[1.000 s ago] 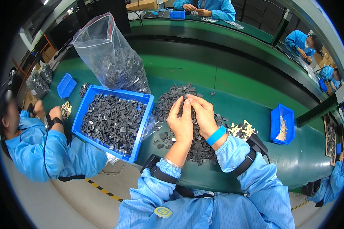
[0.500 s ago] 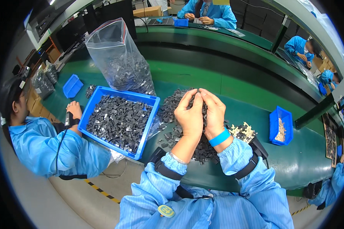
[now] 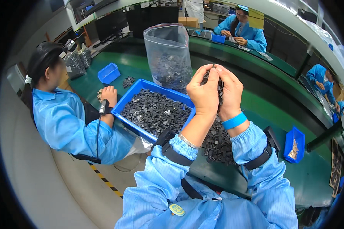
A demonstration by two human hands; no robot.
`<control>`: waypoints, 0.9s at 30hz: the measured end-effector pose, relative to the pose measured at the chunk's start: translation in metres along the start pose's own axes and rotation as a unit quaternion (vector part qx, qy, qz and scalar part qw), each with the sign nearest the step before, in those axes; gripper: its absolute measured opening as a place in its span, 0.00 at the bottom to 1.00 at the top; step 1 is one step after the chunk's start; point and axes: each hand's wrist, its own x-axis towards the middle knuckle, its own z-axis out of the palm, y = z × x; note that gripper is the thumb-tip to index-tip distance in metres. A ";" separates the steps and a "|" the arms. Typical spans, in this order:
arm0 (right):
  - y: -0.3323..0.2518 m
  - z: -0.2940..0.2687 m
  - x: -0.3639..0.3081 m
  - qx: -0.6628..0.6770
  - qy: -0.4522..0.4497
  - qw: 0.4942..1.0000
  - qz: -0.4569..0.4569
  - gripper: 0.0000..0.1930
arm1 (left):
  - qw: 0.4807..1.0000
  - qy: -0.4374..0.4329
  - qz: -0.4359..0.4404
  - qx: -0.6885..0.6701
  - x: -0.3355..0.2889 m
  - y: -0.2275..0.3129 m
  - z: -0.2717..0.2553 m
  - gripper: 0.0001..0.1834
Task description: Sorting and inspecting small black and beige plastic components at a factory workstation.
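Pinching a small dark part [image 3: 213,66] between their fingertips, the left hand [image 3: 202,93] and right hand [image 3: 231,91] share one closed grip above the bench [image 3: 305,177]; loose black pieces [image 3: 218,147] lie toward its front edge, beside a blue tray [image 3: 165,92].

Right of centre, the heaped small black parts [image 3: 217,147] look like mostly matt plastic, rough-textured as a pile. Left of centre, the blue tray [image 3: 166,91] appears to be smooth plastic with a soft sheen, as does the blue bin [image 3: 301,145] at right. The bag [image 3: 167,44] at upper centre is clear, glossy, creased plastic film. The green worktop [image 3: 309,177] at lower right looks smooth and faintly glossy. The blue sleeves [image 3: 156,171] at lower centre are thin, wrinkled cloth with fine stripes. The top-centre carton [image 3: 189,21] looks like matt cardboard.
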 end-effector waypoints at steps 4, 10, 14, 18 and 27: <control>0.007 0.018 0.006 -0.009 -0.015 1.000 0.008 0.09 | 1.000 0.007 0.017 -0.016 0.012 0.009 -0.007 0.10; 0.031 0.071 0.007 -0.025 -0.069 0.997 0.006 0.09 | 0.998 0.043 0.032 -0.035 0.048 0.031 -0.046 0.10; 0.067 0.131 0.011 -0.014 -0.123 0.992 0.002 0.09 | 0.993 0.091 0.081 -0.014 0.089 0.056 -0.090 0.11; 0.122 0.192 0.018 -0.012 -0.160 0.986 0.041 0.09 | 0.981 0.160 0.109 -0.002 0.145 0.055 -0.150 0.10; 0.282 0.255 0.058 -0.095 -0.139 0.978 0.126 0.10 | 0.964 0.248 0.075 0.056 0.247 -0.005 -0.263 0.12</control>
